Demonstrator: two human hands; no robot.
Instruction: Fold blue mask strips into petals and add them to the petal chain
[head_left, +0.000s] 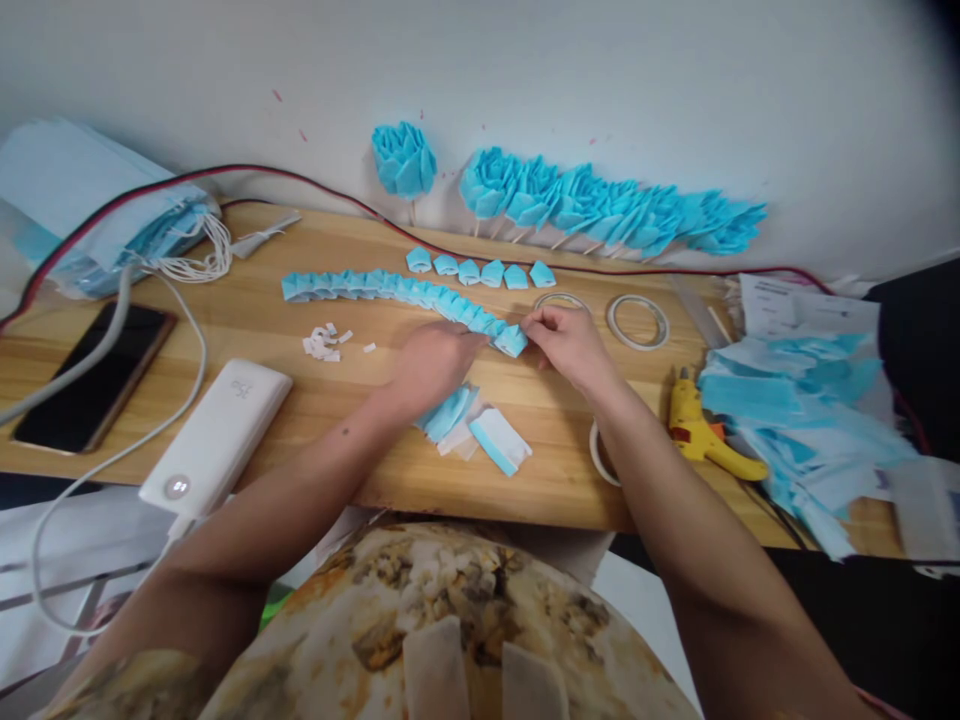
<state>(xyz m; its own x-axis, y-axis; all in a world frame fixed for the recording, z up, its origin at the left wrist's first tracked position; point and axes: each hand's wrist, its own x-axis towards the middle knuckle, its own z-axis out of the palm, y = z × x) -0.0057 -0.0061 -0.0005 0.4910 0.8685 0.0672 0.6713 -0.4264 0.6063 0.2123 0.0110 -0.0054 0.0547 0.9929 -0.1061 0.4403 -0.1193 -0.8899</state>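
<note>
Blue petal strip end betw. L hand & R hand fingertips.

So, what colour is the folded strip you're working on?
Light blue; the folded strip shows best in head view.

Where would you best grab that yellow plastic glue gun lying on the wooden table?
Probably its long handle, angled toward the wooden table's near edge. The yellow plastic glue gun lies flat on its side, so come from above: the right forearm flanks its left, blue paper scraps its right.
</note>
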